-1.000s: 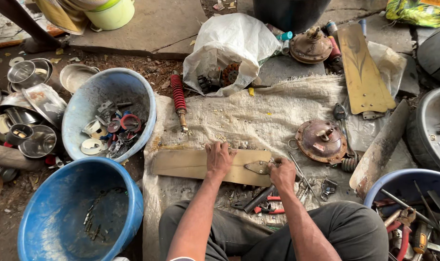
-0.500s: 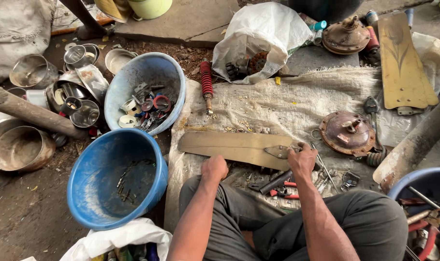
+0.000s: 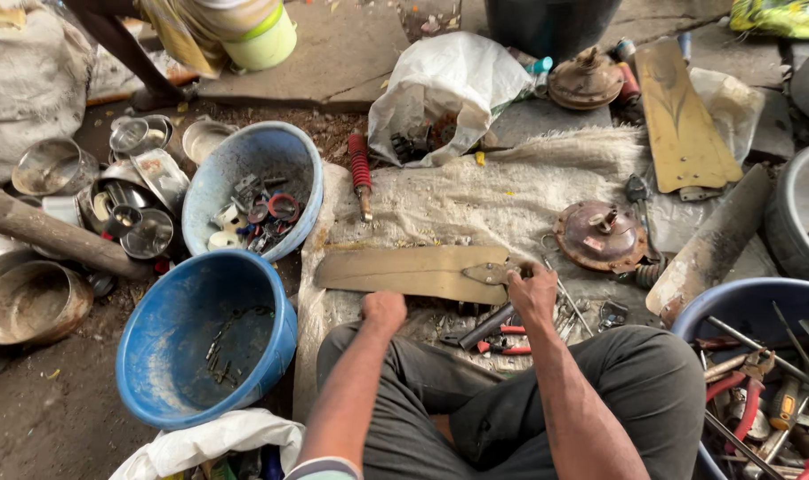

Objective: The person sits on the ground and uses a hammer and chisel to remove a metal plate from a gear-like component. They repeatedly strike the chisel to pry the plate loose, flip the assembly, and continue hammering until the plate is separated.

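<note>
Outdoor ground workspace, dirt and concrete, with a pale sackcloth [image 3: 511, 200] spread as the work surface.

Near: person seated cross-legged. Left hand [image 3: 384, 310] is curled into a loose fist at the near edge of the tan fan blade [image 3: 404, 269]; whether it grips anything, cannot tell. Right hand [image 3: 532, 289] rests on the blade's metal bracket end [image 3: 492, 271], fingers bent over it, holding it down. Pliers and loose tools [image 3: 498, 336] lie just below the blade.

Status, as judged: blade is already off a motor; bracket still attached.

Middle: rusty motor housing [image 3: 600, 234] right of the blade. Two blue basins left, near one [image 3: 204, 342] almost bare, far one [image 3: 253, 187] holding small parts.

Far: second blade [image 3: 680, 116], white bag [image 3: 449, 89].
</note>
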